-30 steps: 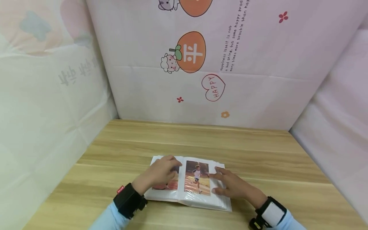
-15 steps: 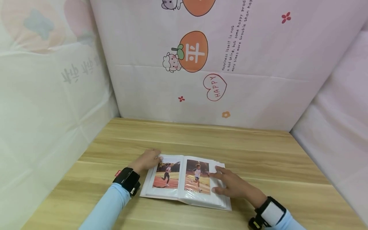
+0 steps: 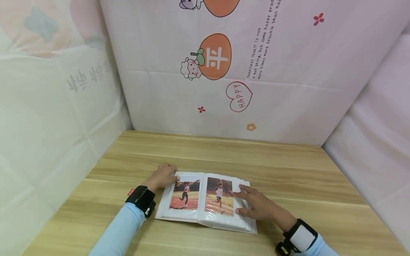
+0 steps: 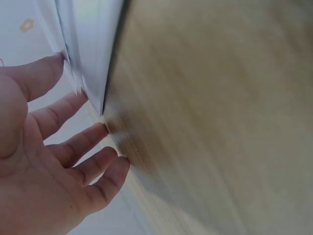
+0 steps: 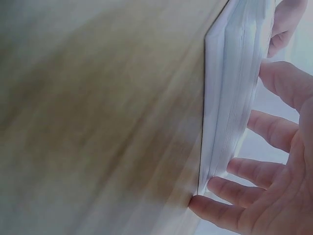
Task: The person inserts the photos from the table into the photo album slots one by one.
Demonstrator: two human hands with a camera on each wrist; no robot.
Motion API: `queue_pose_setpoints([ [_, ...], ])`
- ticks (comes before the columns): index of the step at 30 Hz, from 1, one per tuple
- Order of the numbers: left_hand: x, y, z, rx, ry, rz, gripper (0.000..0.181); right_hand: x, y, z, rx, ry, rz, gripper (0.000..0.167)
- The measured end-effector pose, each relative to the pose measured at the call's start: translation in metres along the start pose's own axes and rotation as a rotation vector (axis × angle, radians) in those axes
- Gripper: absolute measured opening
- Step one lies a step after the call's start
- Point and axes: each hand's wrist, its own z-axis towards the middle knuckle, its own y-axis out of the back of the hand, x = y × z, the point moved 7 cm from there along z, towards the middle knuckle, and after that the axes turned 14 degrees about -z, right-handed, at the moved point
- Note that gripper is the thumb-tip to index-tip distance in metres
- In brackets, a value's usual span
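A photo album point(image 3: 221, 221) lies spread on the wooden table. On its left page is a photo of a runner in dark leggings point(image 3: 185, 195); the right page has a photo of a runner in a white top point(image 3: 219, 196). My left hand point(image 3: 162, 176) is at the album's far left corner. In the left wrist view, its thumb point(image 4: 46, 73) touches the page edge and the other fingers reach past the corner. My right hand point(image 3: 257, 205) rests on the right page margin with fingers spread. The right wrist view shows the stacked page edges point(image 5: 234, 93) beside those fingers.
Wooden tabletop point(image 3: 288, 174) surrounds the album. A printed cloth point(image 3: 160, 103) stands behind the table, and white cloth point(image 3: 54, 142) hangs at the left. More cloth point(image 3: 378, 135) closes the right side.
My left hand has moved left from over the left page to the album's far left corner, uncovering the left photo. My right hand has stayed on the right page.
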Motion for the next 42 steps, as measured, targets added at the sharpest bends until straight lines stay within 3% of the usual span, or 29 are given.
queue_pose_setpoints([
  [11,-0.001,0.002,-0.002,0.031,0.039,0.011,0.042,0.001,0.001,-0.001,0.000,0.009,-0.011,0.054],
  [18,0.004,0.004,0.002,0.004,0.064,-0.007,0.038,0.000,0.000,-0.001,0.005,0.001,-0.011,0.053],
  [22,0.007,0.006,0.002,-0.037,0.079,-0.087,0.029,0.002,0.001,-0.001,0.002,0.003,-0.006,0.053],
  [29,0.006,0.012,0.003,-0.119,0.025,-0.375,0.017,0.003,0.003,-0.001,-0.005,0.002,-0.008,0.053],
  [37,0.008,0.014,-0.004,-0.164,0.046,-0.344,0.026,0.001,0.000,-0.001,-0.008,0.005,-0.014,0.051],
  [42,0.006,0.020,-0.015,-0.216,0.089,-0.425,0.038,0.001,0.000,-0.001,-0.021,0.017,-0.013,0.051],
])
